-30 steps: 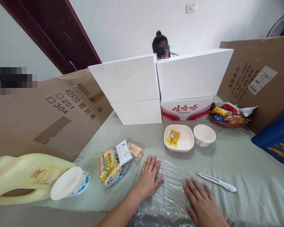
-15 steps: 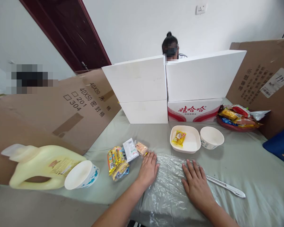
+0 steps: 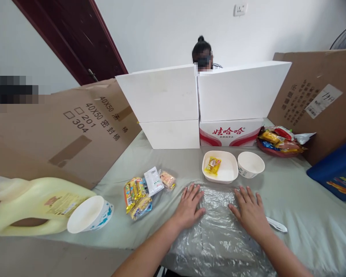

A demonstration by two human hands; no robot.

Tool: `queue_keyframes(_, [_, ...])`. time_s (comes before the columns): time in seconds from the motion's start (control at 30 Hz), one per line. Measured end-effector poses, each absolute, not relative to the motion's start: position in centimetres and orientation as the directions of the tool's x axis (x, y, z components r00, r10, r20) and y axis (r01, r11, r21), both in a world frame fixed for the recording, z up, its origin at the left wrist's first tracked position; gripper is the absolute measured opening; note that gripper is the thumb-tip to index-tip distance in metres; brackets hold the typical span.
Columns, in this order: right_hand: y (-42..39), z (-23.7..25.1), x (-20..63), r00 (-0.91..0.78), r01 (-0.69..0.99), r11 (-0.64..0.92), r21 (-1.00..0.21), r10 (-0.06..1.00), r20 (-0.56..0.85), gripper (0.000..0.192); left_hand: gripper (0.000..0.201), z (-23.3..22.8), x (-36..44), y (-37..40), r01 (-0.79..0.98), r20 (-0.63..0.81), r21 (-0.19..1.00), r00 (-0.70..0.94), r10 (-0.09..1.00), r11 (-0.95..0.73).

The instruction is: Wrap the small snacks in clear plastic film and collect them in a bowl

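A sheet of clear plastic wrap (image 3: 216, 231) lies spread on the grey tablecloth in front of me. My left hand (image 3: 188, 207) presses flat on its left part, fingers apart. My right hand (image 3: 249, 211) lies flat on its right part, fingers spread too. Neither hand holds anything. A white utility knife (image 3: 275, 225) lies just right of my right hand, partly hidden by it. Beyond the wrap stand a white square dish (image 3: 229, 173) with a yellow snack packet (image 3: 212, 165) in it and an empty white paper bowl (image 3: 250, 164).
Snack packets (image 3: 145, 188) lie left of my left hand. A yellow jug (image 3: 31, 204) and a tipped paper bowl (image 3: 88, 215) lie far left. White boxes (image 3: 202, 104) and cardboard sheets wall the table; a person sits behind. Red snack plate (image 3: 276, 144) and blue box (image 3: 334, 169) at right.
Both hands slid forward over the plastic wrap toward the dish. My right hand moved right and now covers part of the knife. The view shifted slightly.
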State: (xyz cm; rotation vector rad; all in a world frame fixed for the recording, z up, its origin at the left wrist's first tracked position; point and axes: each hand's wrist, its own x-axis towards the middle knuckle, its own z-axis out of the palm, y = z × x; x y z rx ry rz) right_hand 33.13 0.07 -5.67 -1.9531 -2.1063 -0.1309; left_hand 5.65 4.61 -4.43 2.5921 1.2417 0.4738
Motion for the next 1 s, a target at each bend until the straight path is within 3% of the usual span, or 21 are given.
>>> queue_keyframes(0.1, [-2.3,-4.1,34.4,-0.259,0.927,0.326,-0.188,0.915,0.308,0.050,0.033,-2.9,4.2,3.3,0.630,0.412,0.419,0.510,0.755,-0.654])
queue_keyframes(0.17, [-4.8,-3.1,35.4,-0.403,0.851,0.472,-0.230,0.868,0.292,0.052,0.026,-1.7,2.6,1.5,0.558,0.461,0.457,0.517,0.721,-0.693])
queue_keyframes(0.23, [-7.4,-2.5,36.5,-0.532,0.763,0.583,-0.278,0.812,0.240,0.068,0.030,-0.8,0.5,-0.6,0.473,0.388,0.469,0.647,0.656,-0.745])
queue_keyframes(0.3, [-9.6,-2.5,37.4,-0.612,0.700,0.640,-0.318,0.766,0.195,0.084,0.054,-0.6,-1.4,-2.7,0.434,0.228,0.459,0.786,0.575,-0.775])
queue_keyframes(0.37, [-11.0,-3.1,37.9,-0.651,0.678,0.667,-0.309,0.740,0.169,0.087,0.070,-1.1,-2.8,-4.2,0.447,0.069,0.408,0.855,0.515,-0.796])
queue_keyframes(0.43, [-11.7,-4.2,37.9,-0.657,0.695,0.678,-0.239,0.734,0.170,0.081,0.061,-1.9,-3.3,-5.2,0.480,0.006,0.344,0.859,0.513,-0.807])
queue_keyframes(0.53, [-11.5,-6.1,37.4,-0.639,0.742,0.662,-0.105,0.746,0.185,0.070,0.047,-2.5,-2.9,-5.6,0.502,0.105,0.349,0.818,0.565,-0.792])
queue_keyframes(0.63, [-10.9,-6.4,36.7,-0.631,0.753,0.653,-0.082,0.751,0.194,0.064,0.027,-1.8,-2.1,-5.7,0.495,0.163,0.501,0.752,0.639,-0.710])
queue_keyframes(0.73, [-10.5,-5.3,35.9,-0.622,0.729,0.651,-0.213,0.759,0.191,0.046,0.022,-0.9,-1.8,-5.6,0.563,0.066,0.670,0.604,0.794,-0.484])
queue_keyframes(0.83, [-10.1,-4.2,35.0,-0.505,0.721,0.530,-0.447,0.843,0.184,0.025,0.027,-0.8,-1.8,-4.8,0.594,-0.079,0.789,0.350,0.934,-0.156])
queue_keyframes(0.9, [-9.8,-4.1,34.2,-0.368,0.699,0.406,-0.589,0.910,0.191,0.023,0.028,-1.1,-1.7,-4.0,0.576,-0.127,0.818,0.186,0.974,-0.004])
queue_keyframes(1.0, [-9.0,-4.5,32.9,-0.215,0.643,0.303,-0.703,0.953,0.214,0.023,0.029,-1.6,-1.4,-3.1,0.630,-0.094,0.776,0.062,0.994,0.034])
